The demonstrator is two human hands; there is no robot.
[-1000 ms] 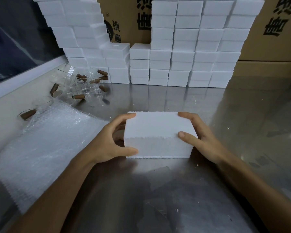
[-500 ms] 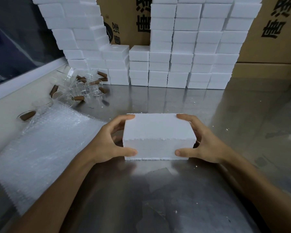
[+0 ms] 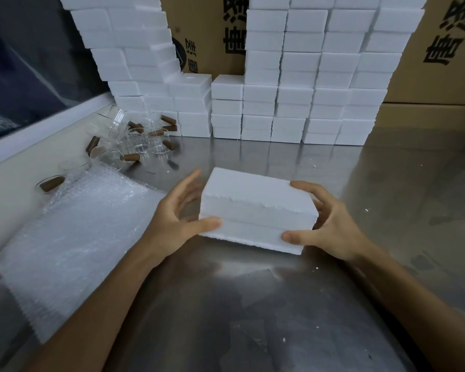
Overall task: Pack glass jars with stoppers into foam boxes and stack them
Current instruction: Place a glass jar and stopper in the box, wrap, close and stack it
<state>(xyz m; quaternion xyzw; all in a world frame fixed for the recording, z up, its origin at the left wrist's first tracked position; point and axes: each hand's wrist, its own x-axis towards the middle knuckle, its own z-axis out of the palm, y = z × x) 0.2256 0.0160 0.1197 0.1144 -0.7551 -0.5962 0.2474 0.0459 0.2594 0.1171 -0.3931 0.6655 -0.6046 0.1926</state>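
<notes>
A closed white foam box point(image 3: 255, 210) is tilted, its left side raised off the steel table point(image 3: 253, 304). My left hand point(image 3: 177, 218) holds its left end, thumb on the front face and fingers behind. At the right end, my right hand point(image 3: 325, 224) grips it with the thumb on the front lower edge and the fingers curled over the back corner. A pile of clear glass jars with brown cork stoppers point(image 3: 134, 140) lies at the back left. Stacks of closed foam boxes point(image 3: 301, 84) stand in rows along the back.
A stack of bubble wrap sheets point(image 3: 73, 237) lies left of my arms. Cardboard cartons point(image 3: 438, 55) stand behind the foam stacks. A white ledge point(image 3: 38, 130) runs along the left edge. Small foam crumbs dot the table.
The foam box has tipped up and turned slightly, its left side lifting off the table. My left fingers have straightened behind it; my right thumb stays low on the front.
</notes>
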